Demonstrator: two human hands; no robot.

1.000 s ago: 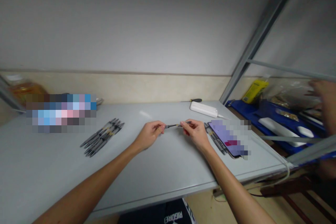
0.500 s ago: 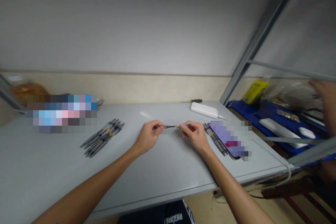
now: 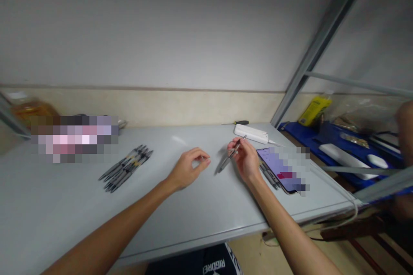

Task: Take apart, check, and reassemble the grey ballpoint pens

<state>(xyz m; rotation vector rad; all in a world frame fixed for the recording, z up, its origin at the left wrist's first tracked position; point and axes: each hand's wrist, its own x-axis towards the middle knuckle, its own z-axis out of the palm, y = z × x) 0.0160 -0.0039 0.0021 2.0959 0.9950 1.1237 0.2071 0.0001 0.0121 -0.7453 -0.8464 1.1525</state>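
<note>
My right hand [image 3: 247,161] is closed around a grey pen [image 3: 226,161], which slants with its lower end toward the left and its thin end up past my fingers. To the left, my left hand [image 3: 187,169] hovers over the table, thumb and forefinger curved toward each other with a small gap and no pen between them. Farther left lies a bunch of grey pens [image 3: 127,168], side by side on the table. Several more grey pens [image 3: 270,176] rest beside the phone [image 3: 274,167], partly hidden behind my right hand.
A white power strip [image 3: 251,133] and a screwdriver [image 3: 241,123] lie near the back of the grey table [image 3: 180,236]. A blurred-out item [image 3: 75,139] stands at the left. Beyond the metal frame, another person's arm [image 3: 405,124] shows above a blue surface [image 3: 298,137].
Both hands held a pen level between them; now my left hand has let go. The pen has tilted in my right hand, and that hand has turned slightly upward.
</note>
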